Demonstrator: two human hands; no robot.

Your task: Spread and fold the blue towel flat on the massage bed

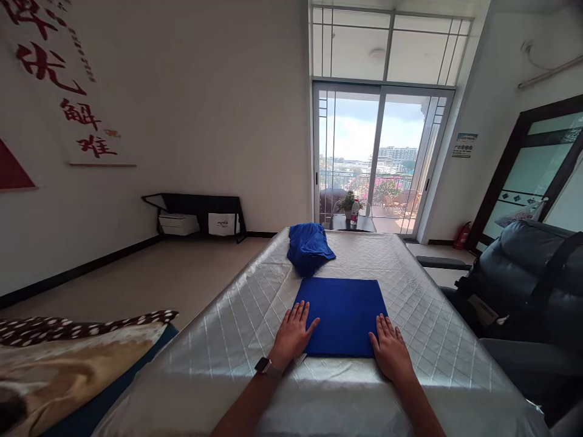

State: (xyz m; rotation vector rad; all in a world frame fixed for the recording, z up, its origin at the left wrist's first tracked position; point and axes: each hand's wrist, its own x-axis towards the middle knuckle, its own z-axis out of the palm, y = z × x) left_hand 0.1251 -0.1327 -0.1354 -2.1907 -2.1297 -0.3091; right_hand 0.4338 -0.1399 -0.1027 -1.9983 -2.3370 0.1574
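Observation:
A flat blue rectangle point(345, 317), perhaps a folded cloth or a thin board, lies on the silvery quilted table cover point(237, 340). My left hand point(294, 331) rests flat along its left edge, fingers spread and pointing away from me. On that wrist is a watch with a dark square face. Along the right edge lies my right hand point(390, 349), palm down, its fingers stretched out over the corner. Just beyond the rectangle is a crumpled blue cloth point(310, 247) in a loose heap.
A black armchair point(532, 273) with a bag on it stands to the right. A patterned blanket point(91, 358) lies at the lower left. Behind the table, a small dark table point(353, 223) carries a bottle and plant before sliding glass doors. A black shelf point(200, 212) stands by the wall.

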